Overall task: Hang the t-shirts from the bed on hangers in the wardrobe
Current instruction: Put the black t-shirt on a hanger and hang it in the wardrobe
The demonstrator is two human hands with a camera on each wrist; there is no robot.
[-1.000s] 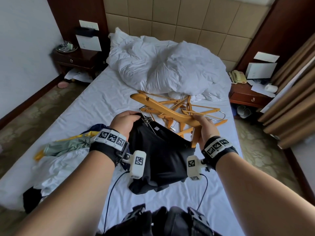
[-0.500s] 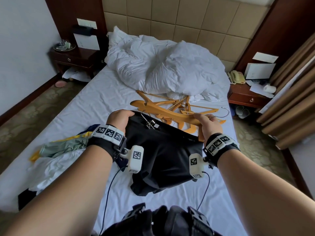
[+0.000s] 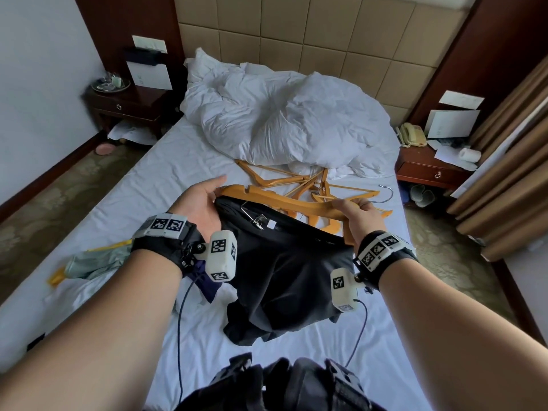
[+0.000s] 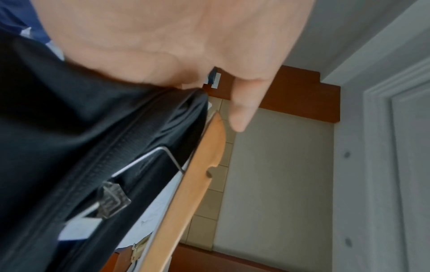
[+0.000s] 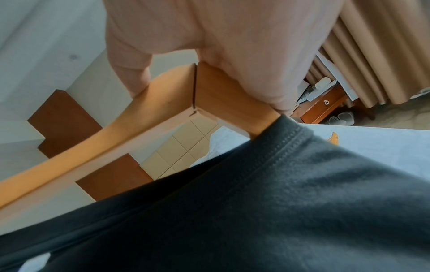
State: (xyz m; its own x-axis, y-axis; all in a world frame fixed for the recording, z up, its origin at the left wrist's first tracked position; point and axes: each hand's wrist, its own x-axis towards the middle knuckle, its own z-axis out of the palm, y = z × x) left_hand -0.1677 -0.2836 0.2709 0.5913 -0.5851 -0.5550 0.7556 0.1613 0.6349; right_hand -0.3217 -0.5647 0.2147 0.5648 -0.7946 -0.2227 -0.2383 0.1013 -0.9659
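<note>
Between two hands (image 3: 204,203), one hanger (image 3: 284,200)

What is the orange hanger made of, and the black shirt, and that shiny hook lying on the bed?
The hanger looks like wood with a smooth orange-brown finish; a joint line between two pieces shows in the right wrist view. The black t-shirt looks like soft knit cloth, maybe cotton: it sags in folds and has stitched seams. The hook looks like bare metal, thin, silvery and shiny.

Bed (image 3: 166,173) — duvet (image 3: 284,126), hangers (image 3: 296,179), clothes (image 3: 92,262).
</note>
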